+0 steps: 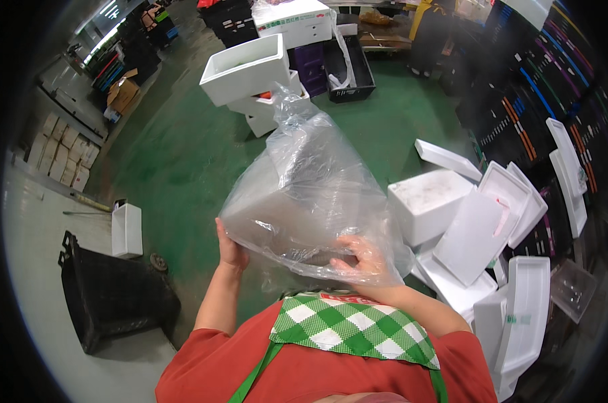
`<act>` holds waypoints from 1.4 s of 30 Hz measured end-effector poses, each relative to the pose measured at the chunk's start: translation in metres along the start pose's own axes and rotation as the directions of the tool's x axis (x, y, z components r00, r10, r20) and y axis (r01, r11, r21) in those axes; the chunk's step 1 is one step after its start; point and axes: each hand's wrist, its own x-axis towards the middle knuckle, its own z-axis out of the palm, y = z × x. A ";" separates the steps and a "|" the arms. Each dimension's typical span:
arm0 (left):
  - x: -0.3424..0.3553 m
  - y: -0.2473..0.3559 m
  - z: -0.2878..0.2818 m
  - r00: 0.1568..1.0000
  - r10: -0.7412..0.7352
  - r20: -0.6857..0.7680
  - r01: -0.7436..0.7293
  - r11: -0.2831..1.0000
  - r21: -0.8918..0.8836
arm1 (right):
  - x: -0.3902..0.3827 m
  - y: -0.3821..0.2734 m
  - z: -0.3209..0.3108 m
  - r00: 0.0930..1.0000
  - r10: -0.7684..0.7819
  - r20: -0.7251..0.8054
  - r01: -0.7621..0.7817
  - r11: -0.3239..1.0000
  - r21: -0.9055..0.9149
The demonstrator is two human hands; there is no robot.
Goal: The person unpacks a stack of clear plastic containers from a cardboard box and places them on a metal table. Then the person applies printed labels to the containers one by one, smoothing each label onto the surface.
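Note:
In front of my body is a large clear plastic bag [331, 168], its upper end gathered and crumpled. A pale, box-like shape [270, 208] shows through the film, but creases and glare blur it. My left hand [232, 251] grips the bag at its left lower corner, with some of its fingers hidden behind the film. At the near edge of the bag, my right hand [364, 260] is closed on the plastic with curled fingers, partly seen through it.
White foam boxes [243, 70] are stacked ahead beside a black crate [349, 70]. To the right lie a foam box [428, 201] and several loose foam lids [475, 232], below stacked black crates [519, 127]. A black wheeled bin [109, 292] stands at left on the green floor [163, 161].

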 end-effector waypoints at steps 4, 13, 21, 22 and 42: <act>0.105 -0.021 0.051 0.999 0.019 0.034 -0.018 0.999 -0.039 | 0.090 0.038 -0.047 0.998 -0.071 0.002 0.070 0.997 0.022; 0.270 -0.005 0.139 0.978 0.203 -0.037 -0.205 0.978 -0.046 | 0.315 0.098 -0.164 0.994 -0.108 0.015 0.106 0.991 0.079; 0.483 0.020 0.214 0.911 0.409 -0.058 -0.404 0.911 0.084 | 0.515 0.134 -0.228 0.986 -0.108 -0.123 0.115 0.992 0.050; 0.516 0.027 0.219 0.912 0.405 -0.062 -0.400 0.913 0.084 | 0.542 0.134 -0.234 0.986 -0.071 -0.148 0.084 0.993 0.080; 0.890 0.290 0.577 0.396 0.748 0.533 -0.898 0.195 0.394 | 1.113 0.234 -0.389 0.902 -0.196 -0.384 0.310 0.914 0.263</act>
